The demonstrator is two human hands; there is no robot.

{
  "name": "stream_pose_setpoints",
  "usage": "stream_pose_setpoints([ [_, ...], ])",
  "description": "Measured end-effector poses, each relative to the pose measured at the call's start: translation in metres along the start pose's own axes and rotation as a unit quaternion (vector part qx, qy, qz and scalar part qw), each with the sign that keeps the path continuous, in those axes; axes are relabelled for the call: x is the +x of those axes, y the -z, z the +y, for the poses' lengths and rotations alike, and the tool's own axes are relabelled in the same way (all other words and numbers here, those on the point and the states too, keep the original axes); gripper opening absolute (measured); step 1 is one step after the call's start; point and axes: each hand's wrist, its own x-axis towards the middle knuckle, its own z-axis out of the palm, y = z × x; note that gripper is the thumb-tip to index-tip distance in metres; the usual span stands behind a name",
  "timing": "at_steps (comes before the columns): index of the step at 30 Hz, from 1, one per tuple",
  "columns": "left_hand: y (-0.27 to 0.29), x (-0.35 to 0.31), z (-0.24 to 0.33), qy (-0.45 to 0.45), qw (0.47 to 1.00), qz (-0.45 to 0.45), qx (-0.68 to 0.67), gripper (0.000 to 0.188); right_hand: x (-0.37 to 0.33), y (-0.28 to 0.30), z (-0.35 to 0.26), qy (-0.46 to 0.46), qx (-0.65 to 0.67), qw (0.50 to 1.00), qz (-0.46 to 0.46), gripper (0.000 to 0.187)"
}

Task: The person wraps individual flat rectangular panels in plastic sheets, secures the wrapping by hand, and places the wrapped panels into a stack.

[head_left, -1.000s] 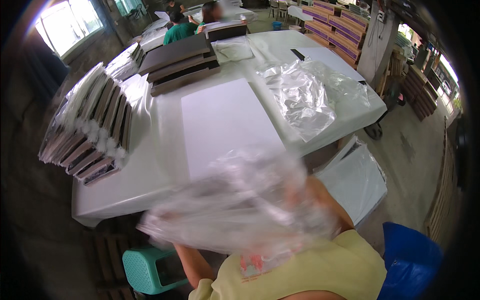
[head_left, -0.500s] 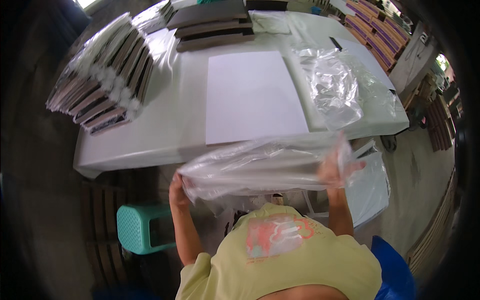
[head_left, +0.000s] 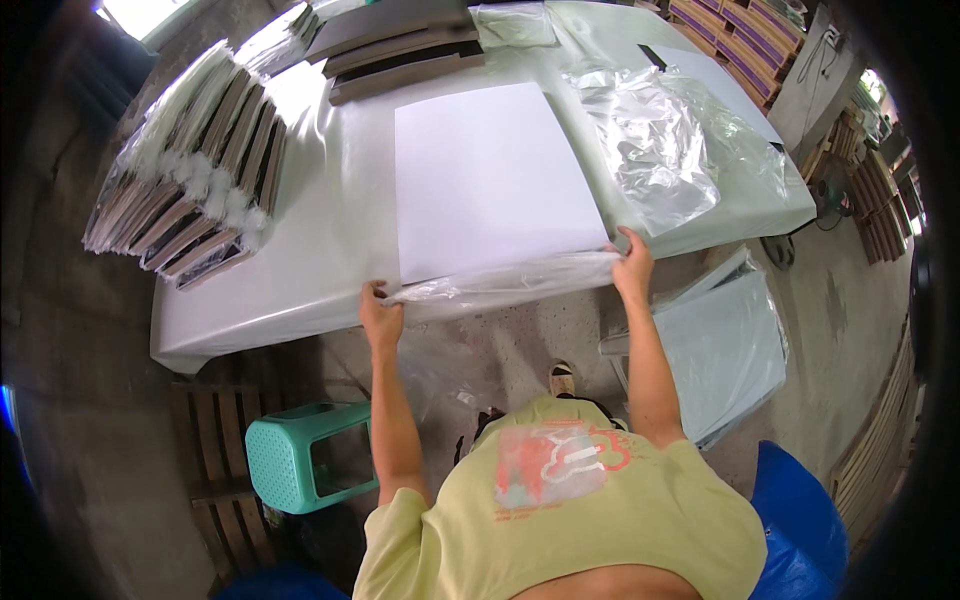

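Observation:
A large white rectangular board [head_left: 495,180] lies flat on the covered table, its near edge close to the table's front. Along that near edge stretches a clear plastic bag [head_left: 500,281], pulled out wide between my hands. My left hand [head_left: 381,312] pinches the bag's left end beside the board's near left corner. At the near right corner, my right hand [head_left: 631,266] grips the other end of the bag. Whether the board's edge is inside the bag's mouth I cannot tell. To the right of the board lies a crumpled pile of clear plastic bags [head_left: 660,150].
Leaning stacks of plastic-wrapped flat pieces [head_left: 190,180] fill the table's left side. Dark flat panels [head_left: 400,55] are piled at the back. A green stool [head_left: 305,460] stands below left, and wrapped white boards [head_left: 715,345] lean below right. Pallets [head_left: 740,35] are far right.
Both hands have moved forward to the table edge. The plastic bag, held up and billowing before, is now drawn into a narrow strip along the white board's near edge.

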Motion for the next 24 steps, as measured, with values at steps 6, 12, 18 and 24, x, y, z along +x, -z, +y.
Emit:
stream_pose_setpoints([
  [6,-0.049,0.023,0.002,-0.006,0.992,0.019,0.124,0.039,0.019,-0.044,0.016,-0.041,-0.118,0.992,-0.008,0.034],
  [12,-0.036,-0.008,0.011,-0.01,0.993,-0.087,0.078,0.044,-0.017,-0.019,-0.02,0.0,-0.13,0.991,-0.034,0.039],
  [18,-0.015,0.008,-0.02,-0.053,0.995,0.069,0.04,0.058,-0.035,-0.024,0.009,0.078,-0.04,0.996,-0.007,0.045],
  [24,-0.017,0.046,-0.004,0.032,0.999,-0.011,0.03,0.037,-0.02,-0.048,-0.011,0.008,-0.067,0.998,0.002,0.043],
])
